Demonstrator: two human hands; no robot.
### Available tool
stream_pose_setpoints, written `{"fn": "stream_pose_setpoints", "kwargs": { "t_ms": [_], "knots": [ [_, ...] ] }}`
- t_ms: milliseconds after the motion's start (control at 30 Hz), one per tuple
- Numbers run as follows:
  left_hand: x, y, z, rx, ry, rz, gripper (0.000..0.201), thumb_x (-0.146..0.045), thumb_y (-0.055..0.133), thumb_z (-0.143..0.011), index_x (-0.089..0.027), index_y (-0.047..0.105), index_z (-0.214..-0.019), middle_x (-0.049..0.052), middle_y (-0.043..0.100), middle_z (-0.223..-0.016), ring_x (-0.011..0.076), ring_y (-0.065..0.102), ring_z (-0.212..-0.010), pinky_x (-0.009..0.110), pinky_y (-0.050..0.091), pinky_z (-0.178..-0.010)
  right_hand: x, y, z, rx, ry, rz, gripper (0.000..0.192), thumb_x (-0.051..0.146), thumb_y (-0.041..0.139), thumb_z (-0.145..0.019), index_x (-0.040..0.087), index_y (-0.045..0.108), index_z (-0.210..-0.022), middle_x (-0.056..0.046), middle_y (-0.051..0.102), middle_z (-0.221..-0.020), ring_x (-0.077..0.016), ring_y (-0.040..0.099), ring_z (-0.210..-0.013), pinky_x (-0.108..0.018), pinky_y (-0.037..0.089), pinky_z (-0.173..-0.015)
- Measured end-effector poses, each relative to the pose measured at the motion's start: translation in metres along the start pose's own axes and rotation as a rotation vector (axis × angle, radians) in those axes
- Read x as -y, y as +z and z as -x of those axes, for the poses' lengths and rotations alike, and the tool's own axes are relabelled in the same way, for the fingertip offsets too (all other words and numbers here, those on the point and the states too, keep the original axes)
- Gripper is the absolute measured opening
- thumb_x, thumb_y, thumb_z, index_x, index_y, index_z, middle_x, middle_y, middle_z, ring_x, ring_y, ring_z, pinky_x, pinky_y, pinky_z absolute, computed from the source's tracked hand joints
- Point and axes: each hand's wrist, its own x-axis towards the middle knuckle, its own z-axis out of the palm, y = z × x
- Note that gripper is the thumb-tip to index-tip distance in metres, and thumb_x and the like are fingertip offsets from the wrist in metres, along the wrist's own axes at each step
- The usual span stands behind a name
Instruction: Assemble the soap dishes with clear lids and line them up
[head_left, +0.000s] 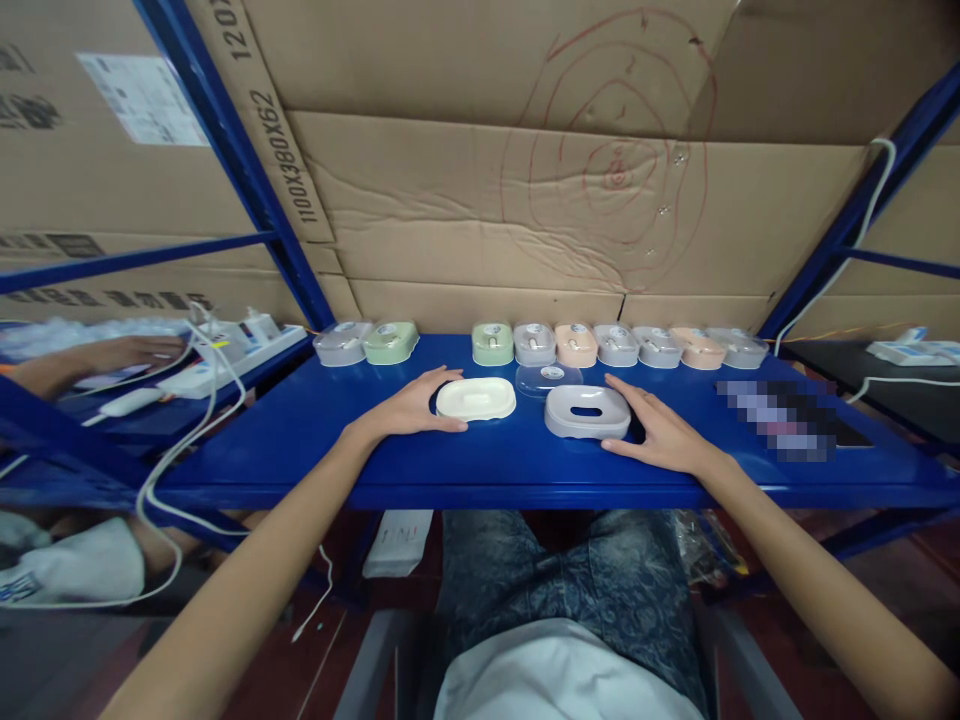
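- Left hand (411, 408): laid open and flat on the blue desk (487, 460), fingers curved round the left edge of the cream tray (475, 398); nothing is gripped.
- Right hand (660, 432): spread open, touching the right side of the grey slotted tray (587, 411).
- Clear lid (548, 378): placed just behind and between both trays.
- Row of small lidded boxes (576, 344): ranged along the far edge.

A row of lidded boxes (615, 345) lines the blue shelf (300, 440) before cardboard (465, 200).

Back wall: flattened brown cardboard (480, 200), red circles scrawled on it.
Frame: blue metal shelving posts (247, 170).
Surface: blue table (300, 440).
Floor: dark reddish.
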Motion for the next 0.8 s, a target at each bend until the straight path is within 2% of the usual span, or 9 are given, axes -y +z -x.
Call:
{"fn": "stream_pose_setpoints", "kwargs": {
  "t_ms": [100,233,333,467,567,633,733,800],
  "knots": [
    [0.0,0.0,-0.001,0.007,0.017,0.006,0.101,-0.076,0.091,-0.072,-0.026,0.062,-0.154,0.017,0.051,-0.173,0.0462,0.031,-0.169,0.063,0.025,-0.136,0.001,0.001,-0.001,-0.009,0.009,-0.004,0.109,0.074,0.076,-0.094,0.035,0.021,-0.181,-0.015,0.053,-0.172,-0.0468,0.057,-0.152,-0.07,0.051,-0.122],
    [-0.003,-0.002,-0.001,-0.02,0.016,0.041,0.096,-0.073,0.092,-0.07,-0.026,0.064,-0.148,0.016,0.06,-0.163,0.0454,0.049,-0.157,0.061,0.036,-0.131,0.006,-0.002,-0.006,-0.095,-0.023,-0.064,0.089,0.07,0.075,-0.097,0.032,0.046,-0.171,-0.014,0.062,-0.165,-0.0437,0.061,-0.149,-0.068,0.05,-0.124],
    [-0.008,-0.004,0.0,-0.06,0.031,0.117,0.085,-0.068,0.093,-0.072,-0.026,0.066,-0.141,0.012,0.068,-0.148,0.0404,0.064,-0.138,0.058,0.047,-0.121,0.008,-0.008,-0.008,-0.161,-0.069,-0.157,0.066,0.064,0.076,-0.099,0.033,0.065,-0.156,-0.01,0.071,-0.154,-0.0395,0.068,-0.141,-0.064,0.054,-0.121],
    [-0.017,-0.006,-0.001,-0.146,0.02,0.288,0.08,-0.059,0.097,-0.07,-0.025,0.063,-0.135,0.01,0.069,-0.14,0.0349,0.068,-0.128,0.054,0.053,-0.114,0.008,-0.017,-0.012,-0.326,-0.037,-0.283,0.041,0.062,0.076,-0.1,0.032,0.083,-0.127,-0.009,0.08,-0.13,-0.0355,0.075,-0.125,-0.059,0.057,-0.115],
    [-0.027,-0.003,-0.007,-0.174,-0.026,0.427,0.083,-0.053,0.1,-0.066,-0.024,0.061,-0.133,0.01,0.071,-0.135,0.0338,0.07,-0.122,0.055,0.057,-0.109,0.015,-0.02,-0.024,-0.476,0.028,-0.353,0.044,0.068,0.073,-0.1,0.032,0.085,-0.122,-0.009,0.081,-0.127,-0.0355,0.074,-0.124,-0.059,0.058,-0.113],
    [-0.036,0.001,-0.014,-0.156,-0.04,0.524,0.083,-0.048,0.102,-0.064,-0.024,0.062,-0.132,0.01,0.072,-0.133,0.034,0.07,-0.123,0.056,0.057,-0.108,0.024,-0.019,-0.039,-0.525,0.038,-0.4,0.048,0.071,0.072,-0.099,0.032,0.085,-0.123,-0.01,0.08,-0.13,-0.0354,0.072,-0.127,-0.058,0.059,-0.111],
    [-0.054,0.009,-0.028,-0.073,-0.035,0.657,0.082,-0.041,0.104,-0.063,-0.021,0.065,-0.133,0.012,0.074,-0.131,0.0341,0.07,-0.126,0.056,0.056,-0.112,0.041,-0.008,-0.069,-0.484,0.021,-0.5,0.052,0.076,0.073,-0.096,0.033,0.084,-0.124,-0.009,0.078,-0.135,-0.0348,0.07,-0.131,-0.056,0.063,-0.105],
    [-0.066,0.014,-0.037,-0.028,-0.029,0.751,0.085,-0.035,0.105,-0.062,-0.02,0.066,-0.136,0.013,0.074,-0.131,0.0343,0.07,-0.126,0.055,0.056,-0.112,0.052,0.003,-0.088,-0.425,0.01,-0.602,0.057,0.078,0.072,-0.095,0.031,0.084,-0.125,-0.01,0.079,-0.135,-0.0333,0.073,-0.124,-0.054,0.064,-0.101]
  ]
}}
